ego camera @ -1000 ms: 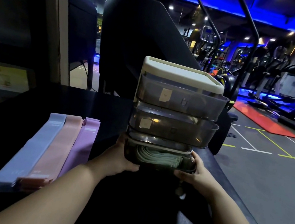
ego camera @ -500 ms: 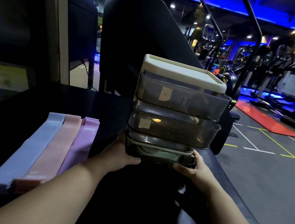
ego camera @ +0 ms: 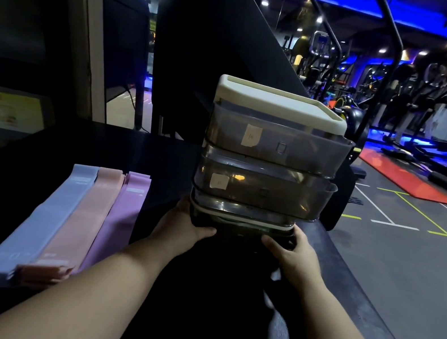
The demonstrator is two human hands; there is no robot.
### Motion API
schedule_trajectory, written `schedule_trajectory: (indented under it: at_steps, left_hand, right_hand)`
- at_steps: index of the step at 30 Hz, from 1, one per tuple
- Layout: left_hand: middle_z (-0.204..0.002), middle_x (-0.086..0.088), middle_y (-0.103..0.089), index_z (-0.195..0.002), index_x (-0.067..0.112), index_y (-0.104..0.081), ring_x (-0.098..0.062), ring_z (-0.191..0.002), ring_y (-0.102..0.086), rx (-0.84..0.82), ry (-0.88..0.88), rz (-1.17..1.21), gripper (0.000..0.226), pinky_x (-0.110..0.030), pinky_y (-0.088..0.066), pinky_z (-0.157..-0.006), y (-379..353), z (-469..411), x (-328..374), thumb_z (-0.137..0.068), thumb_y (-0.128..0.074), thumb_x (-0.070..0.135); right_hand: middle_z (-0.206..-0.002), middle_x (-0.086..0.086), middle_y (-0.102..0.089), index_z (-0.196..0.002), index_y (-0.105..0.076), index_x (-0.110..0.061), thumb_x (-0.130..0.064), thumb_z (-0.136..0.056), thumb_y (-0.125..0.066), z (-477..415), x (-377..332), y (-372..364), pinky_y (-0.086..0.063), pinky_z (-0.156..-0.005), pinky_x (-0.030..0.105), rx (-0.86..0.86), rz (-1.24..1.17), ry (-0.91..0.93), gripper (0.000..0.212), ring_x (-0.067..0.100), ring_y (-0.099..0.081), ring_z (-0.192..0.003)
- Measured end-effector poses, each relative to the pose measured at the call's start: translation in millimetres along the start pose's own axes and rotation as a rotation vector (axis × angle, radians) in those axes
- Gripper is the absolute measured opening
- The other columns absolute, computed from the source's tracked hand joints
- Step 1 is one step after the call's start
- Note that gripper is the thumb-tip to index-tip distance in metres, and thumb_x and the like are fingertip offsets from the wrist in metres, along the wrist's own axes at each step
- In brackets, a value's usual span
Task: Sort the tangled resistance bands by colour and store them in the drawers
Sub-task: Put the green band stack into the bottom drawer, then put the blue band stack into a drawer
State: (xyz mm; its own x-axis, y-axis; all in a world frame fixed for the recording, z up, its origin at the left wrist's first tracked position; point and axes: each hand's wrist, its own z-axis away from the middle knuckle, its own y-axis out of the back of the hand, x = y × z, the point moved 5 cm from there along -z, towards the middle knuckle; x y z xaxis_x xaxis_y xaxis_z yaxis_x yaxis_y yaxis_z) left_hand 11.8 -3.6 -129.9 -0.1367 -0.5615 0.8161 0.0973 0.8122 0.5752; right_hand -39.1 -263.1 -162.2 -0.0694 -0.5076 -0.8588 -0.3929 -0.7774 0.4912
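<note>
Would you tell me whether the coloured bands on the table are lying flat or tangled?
Flat, untangled: the blue pile, pink pile and purple pile lie straight, side by side on the table.

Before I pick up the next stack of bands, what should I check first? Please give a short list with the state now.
1. Bottom drawer fully in: cannot tell; the hands cover its front corners.
2. Hands free: not ok; left hand and right hand both grip the bottom drawer.
3. Colours separated: ok; blue bands, pink bands and purple bands lie side by side.
4. A drawer open to receive them: not ok; middle drawer and top drawer look closed.
5. Drawer labels readable: cannot tell; too blurred.
</note>
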Motion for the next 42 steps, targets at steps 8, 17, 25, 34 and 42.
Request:
schedule_trajectory:
  at_steps: [8, 17, 25, 34, 42]
  left_hand:
    - [-0.128, -0.001, -0.063, -0.132, 0.019, -0.054, -0.021, -0.12, -0.056, 0.055, 0.018, -0.047, 0.071, -0.028, -0.043, -0.1, -0.6, -10.8, -7.9, -0.072, -0.082, 0.042]
    - [-0.12, 0.0, -0.067, -0.123, 0.02, -0.062, -0.02, -0.113, -0.06, 0.075, -0.028, -0.025, 0.061, -0.032, -0.047, -0.098, -3.4, -18.8, -10.8, -0.071, -0.082, 0.043]
    - [-0.114, 0.0, -0.069, -0.118, 0.019, -0.064, -0.018, -0.109, -0.063, 0.074, -0.039, 0.04, 0.058, -0.033, -0.048, -0.097, -4.5, -17.5, -10.8, -0.067, -0.085, 0.038]
    - [-0.124, 0.0, -0.064, -0.127, 0.019, -0.059, -0.019, -0.118, -0.058, 0.062, -0.032, 0.021, 0.056, -0.023, -0.042, -0.092, -2.1, -7.2, -7.3, -0.077, -0.08, 0.035]
    - [-0.123, -0.006, -0.065, -0.125, 0.013, -0.06, -0.024, -0.114, -0.06, 0.094, -0.041, -0.027, 0.049, -0.028, -0.044, -0.092, 16.9, 6.2, -8.8, -0.082, -0.074, 0.033]
  right_hand:
    - [-0.128, -0.006, -0.06, -0.13, -0.049, -0.035, -0.053, -0.076, -0.075, 3.8, -4.7, -0.4, -0.044, -0.089, 0.033, 0.1, 0.051, -0.052, 0.062, 0.015, -0.055, -0.119]
    - [-0.123, -0.008, -0.063, -0.125, -0.051, -0.032, -0.057, -0.075, -0.074, 0.2, -0.5, 0.9, -0.049, -0.092, 0.039, 0.125, 0.098, -0.061, 0.06, 0.015, -0.059, -0.111]
    - [-0.123, -0.009, -0.063, -0.127, -0.05, -0.031, -0.052, -0.078, -0.074, 3.6, -2.8, 2.2, -0.048, -0.09, 0.037, 0.12, 0.097, -0.058, 0.058, 0.014, -0.059, -0.109]
    - [-0.131, -0.004, -0.059, -0.134, -0.047, -0.025, -0.053, -0.083, -0.069, 8.6, -4.9, 1.5, -0.047, -0.089, 0.036, 0.113, 0.157, -0.076, 0.062, 0.018, -0.058, -0.115]
    - [-0.108, 0.008, -0.057, -0.105, -0.051, -0.014, -0.057, -0.085, -0.065, 35.6, -27.0, -2.8, -0.043, -0.078, 0.036, 0.241, 0.165, -0.158, 0.05, 0.03, -0.058, -0.105]
